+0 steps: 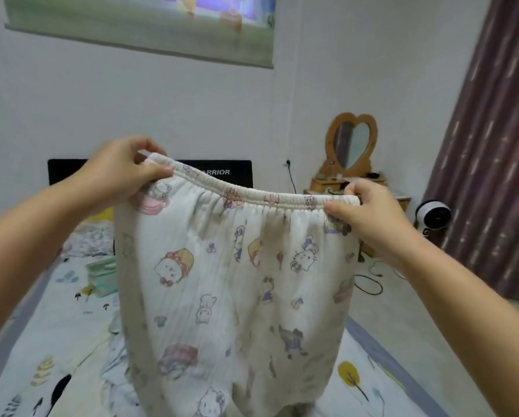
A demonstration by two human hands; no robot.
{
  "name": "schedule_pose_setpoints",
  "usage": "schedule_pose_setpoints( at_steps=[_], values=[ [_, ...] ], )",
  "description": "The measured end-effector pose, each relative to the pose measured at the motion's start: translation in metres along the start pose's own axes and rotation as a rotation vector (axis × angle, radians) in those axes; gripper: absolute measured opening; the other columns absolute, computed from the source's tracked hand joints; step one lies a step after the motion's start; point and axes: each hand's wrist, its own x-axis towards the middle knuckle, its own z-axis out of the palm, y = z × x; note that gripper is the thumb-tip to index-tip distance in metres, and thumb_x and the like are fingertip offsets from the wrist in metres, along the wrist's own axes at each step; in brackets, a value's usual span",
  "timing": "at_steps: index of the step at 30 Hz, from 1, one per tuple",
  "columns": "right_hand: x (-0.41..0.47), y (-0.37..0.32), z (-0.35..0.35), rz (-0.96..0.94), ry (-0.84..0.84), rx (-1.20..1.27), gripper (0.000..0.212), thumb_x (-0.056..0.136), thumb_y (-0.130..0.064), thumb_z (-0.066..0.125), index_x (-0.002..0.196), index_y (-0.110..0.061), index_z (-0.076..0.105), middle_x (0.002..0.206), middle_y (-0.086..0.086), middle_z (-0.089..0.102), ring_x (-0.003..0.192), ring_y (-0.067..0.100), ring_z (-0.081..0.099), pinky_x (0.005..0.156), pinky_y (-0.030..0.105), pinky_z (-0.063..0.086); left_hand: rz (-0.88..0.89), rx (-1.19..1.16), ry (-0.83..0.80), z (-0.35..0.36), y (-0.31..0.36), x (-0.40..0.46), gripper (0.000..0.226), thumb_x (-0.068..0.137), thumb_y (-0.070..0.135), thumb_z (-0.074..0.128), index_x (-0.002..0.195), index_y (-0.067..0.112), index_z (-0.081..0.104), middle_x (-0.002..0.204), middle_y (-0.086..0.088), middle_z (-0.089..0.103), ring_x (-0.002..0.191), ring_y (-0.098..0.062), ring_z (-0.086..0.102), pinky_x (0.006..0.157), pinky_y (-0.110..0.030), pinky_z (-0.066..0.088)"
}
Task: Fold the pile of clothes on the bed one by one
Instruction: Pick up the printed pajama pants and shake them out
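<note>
White pajama pants [231, 296] printed with small cartoon figures hang upright in the air over the bed [56, 350]. My left hand [122, 170] pinches the left end of their elastic waistband. My right hand [369, 215] pinches the right end, so the waistband is stretched flat between both hands. The legs drop down out of the frame's bottom edge and hide the middle of the bed. No pile of other clothes is visible behind the pants.
The bed has a pale patterned sheet, a green packet [103, 275] lies on it at the left. A black headboard [68, 170] stands behind. A heart-shaped mirror [351, 142] on a wooden stand, a white fan [432, 216], cables on the floor [369, 281] and a curtain [492, 145] are at right.
</note>
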Motion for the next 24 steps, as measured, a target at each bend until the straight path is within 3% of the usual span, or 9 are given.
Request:
schedule_pose_setpoints(
  at_steps=[3,6,9,12,14,18,21,24],
  values=[
    [0.003,-0.027,-0.018,-0.063,0.100,0.079,0.019,0.080,-0.018,0.069,0.080,-0.009,0.052,0.088,0.021,0.065,0.070,0.024,0.061,0.061,0.037,0.052,0.082,-0.114,0.165,-0.010,0.024,0.017,0.011,0.080,0.021,0.071,0.088,0.021,0.063,0.076,-0.002,0.062,0.050,-0.008,0.058,0.051,-0.027,0.052],
    [0.006,-0.051,-0.035,-0.124,0.209,0.154,0.017,0.078,-0.016,0.069,0.081,-0.010,0.053,0.075,0.011,0.061,0.061,0.015,0.058,0.054,0.028,0.049,0.141,-0.255,0.300,-0.015,0.046,0.033,0.012,0.079,0.028,0.070,0.073,0.031,0.060,0.074,0.010,0.061,0.055,0.003,0.059,0.058,-0.022,0.053],
    [0.005,-0.054,-0.046,-0.081,0.254,0.238,0.022,0.078,-0.014,0.069,0.071,-0.017,0.049,0.068,0.001,0.060,0.059,0.012,0.057,0.054,0.029,0.051,0.152,-0.330,0.294,-0.001,0.052,0.040,0.011,0.080,0.034,0.066,0.072,0.036,0.058,0.074,0.014,0.062,0.058,0.009,0.061,0.053,-0.012,0.047],
    [0.001,-0.028,-0.046,0.017,0.220,0.192,0.018,0.080,-0.016,0.069,0.072,-0.019,0.053,0.070,0.000,0.063,0.060,0.011,0.060,0.054,0.028,0.053,0.105,-0.257,0.161,0.038,0.032,0.041,0.013,0.084,0.030,0.063,0.073,0.029,0.057,0.071,0.011,0.061,0.053,0.007,0.056,0.054,-0.015,0.044],
    [-0.004,0.003,-0.041,0.117,0.172,0.140,0.015,0.080,-0.016,0.069,0.074,-0.018,0.056,0.069,0.000,0.064,0.057,0.009,0.062,0.050,0.024,0.052,0.053,-0.208,0.009,0.074,0.011,0.033,0.014,0.086,0.026,0.062,0.073,0.026,0.059,0.072,0.005,0.062,0.059,-0.003,0.056,0.062,-0.021,0.044],
    [-0.021,0.084,-0.022,0.314,0.077,0.056,0.014,0.080,-0.011,0.068,0.074,-0.014,0.056,0.062,-0.001,0.059,0.038,-0.003,0.051,0.034,0.012,0.037,-0.021,-0.039,-0.213,0.153,-0.026,0.003,0.009,0.087,0.023,0.063,0.085,0.014,0.061,0.075,0.000,0.063,0.067,-0.017,0.057,0.061,-0.028,0.047],
    [-0.033,0.149,-0.007,0.449,0.012,0.011,0.015,0.081,-0.010,0.063,0.071,-0.017,0.055,0.061,-0.001,0.059,0.044,0.006,0.050,0.035,0.015,0.032,-0.123,0.042,-0.387,0.213,-0.041,-0.020,0.015,0.087,0.020,0.063,0.098,0.011,0.061,0.087,-0.006,0.063,0.077,-0.023,0.059,0.068,-0.037,0.048],
    [-0.041,0.214,0.004,0.565,-0.031,0.026,0.016,0.079,-0.006,0.058,0.068,-0.016,0.052,0.061,0.004,0.059,0.048,0.014,0.049,0.042,0.021,0.032,-0.186,0.047,-0.517,0.272,-0.051,-0.038,0.030,0.081,0.012,0.069,0.109,0.014,0.056,0.094,-0.003,0.059,0.085,-0.021,0.057,0.072,-0.033,0.049]
  ],
)
